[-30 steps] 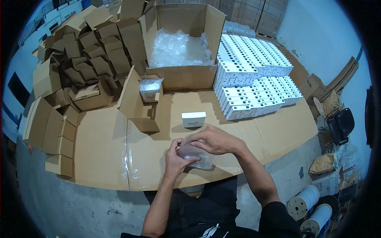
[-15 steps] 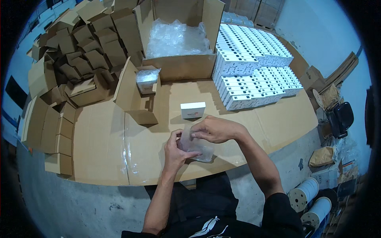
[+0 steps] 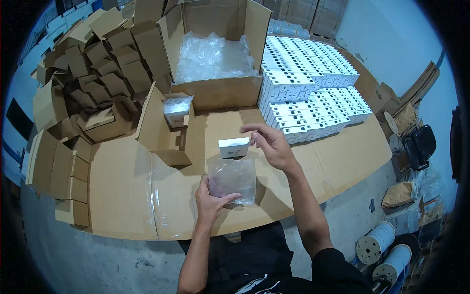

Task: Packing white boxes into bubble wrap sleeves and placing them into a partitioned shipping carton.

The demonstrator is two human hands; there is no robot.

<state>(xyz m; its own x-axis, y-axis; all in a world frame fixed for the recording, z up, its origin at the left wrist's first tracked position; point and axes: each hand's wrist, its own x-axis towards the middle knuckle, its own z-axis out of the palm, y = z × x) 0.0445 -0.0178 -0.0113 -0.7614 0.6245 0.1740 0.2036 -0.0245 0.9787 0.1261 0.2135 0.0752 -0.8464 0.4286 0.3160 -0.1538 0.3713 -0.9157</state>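
Note:
My left hand (image 3: 211, 201) grips a clear plastic bag (image 3: 234, 179) by its left side, thumb across the front, above the near part of the table. Just beyond the bag stands a small white box (image 3: 234, 147) on the cardboard surface. My right hand (image 3: 272, 147) hovers beside that box's right end, empty, its fingers apart and curved toward it; whether a fingertip touches the box I cannot tell. Left of the white box, an open brown carton (image 3: 169, 156) holds an item wrapped in clear plastic (image 3: 177, 109).
A large open carton (image 3: 215, 93) full of clear plastic bags (image 3: 213, 56) stands at the back. Stacked white boxes (image 3: 308, 93) fill the back right. Many open brown cartons (image 3: 105, 73) are piled at left. Cable spools (image 3: 376, 242) sit on the floor at right.
My right hand has let go of the plastic bag and moved up and right toward the white box. The bag now spreads flat and upright in my left hand.

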